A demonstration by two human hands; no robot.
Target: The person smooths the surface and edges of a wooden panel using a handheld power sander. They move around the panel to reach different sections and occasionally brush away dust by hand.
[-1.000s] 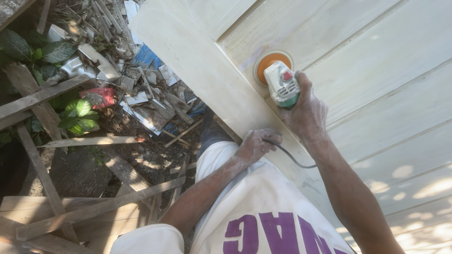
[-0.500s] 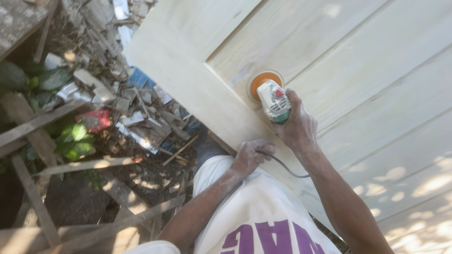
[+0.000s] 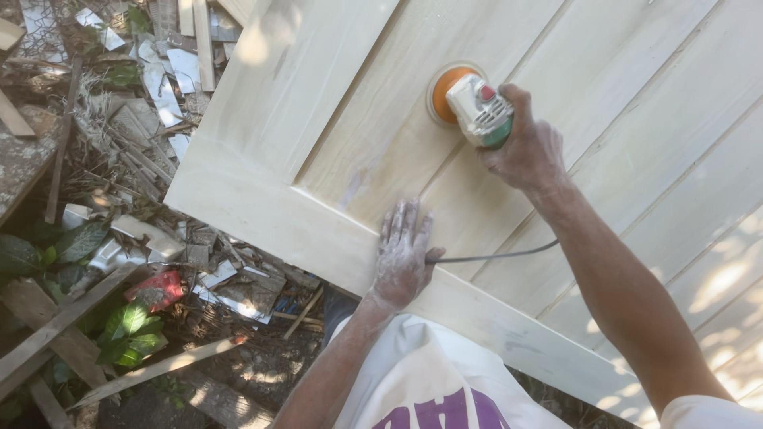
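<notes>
Far left, the ground is littered with wood scraps [image 3: 151, 135], green leaves [image 3: 131, 330] and a red can [image 3: 157, 287] lying among them. Long planks [image 3: 56, 326] cross the lower corner.

Next comes the pale door [image 3: 262, 119], lying flat and filling the upper right of the view, its framed edge running diagonally down toward the person. Its panels are dusty and whitish, with sun patches at the far right.

The left hand [image 3: 401, 256] rests flat on the door's lower rail, fingers spread and apart, palm down, holding nothing; it is coated with white dust. A thin black cord [image 3: 493, 256] runs from just beside this hand toward the right forearm.

Further right and higher, the right hand [image 3: 528, 147] has its grip clamped around the sander [image 3: 477, 107], whose orange disc [image 3: 445, 83] sits pressed on a door panel, well apart from the left hand. Below, a white shirt [image 3: 421, 373] shows.
</notes>
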